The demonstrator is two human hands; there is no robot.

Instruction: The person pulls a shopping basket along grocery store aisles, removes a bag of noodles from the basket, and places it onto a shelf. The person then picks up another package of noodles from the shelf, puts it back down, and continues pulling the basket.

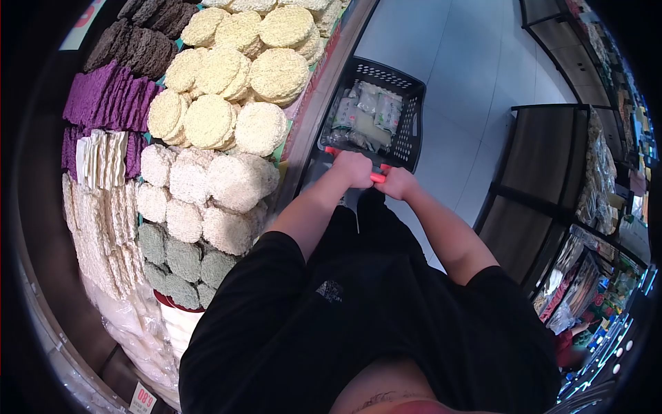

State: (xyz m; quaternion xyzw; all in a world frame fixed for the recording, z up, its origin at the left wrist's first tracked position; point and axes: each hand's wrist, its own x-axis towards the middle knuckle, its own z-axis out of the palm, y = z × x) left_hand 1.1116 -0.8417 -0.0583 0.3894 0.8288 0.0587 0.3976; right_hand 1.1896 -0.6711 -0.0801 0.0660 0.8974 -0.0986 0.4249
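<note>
Both my hands are closed round the red handle (pixel 378 177) of a black shopping basket cart. My left hand (pixel 353 169) grips its left part, and my right hand (pixel 398 183) holds the right end. Just beyond them is the black perforated basket (pixel 408 96). Several clear plastic packages (pixel 369 114) with pale contents and printed labels lie inside it. Their exact contents cannot be made out.
Along the left runs a display of dried noodle cakes: yellow (pixel 279 74), cream (pixel 241 181), green (pixel 183 261), purple (pixel 110 96) and dark brown (pixel 121 48). A price card (pixel 143 398) stands lower left. Pale floor tiles (pixel 455 76) stretch ahead. Dark shelving (pixel 531 172) stands right.
</note>
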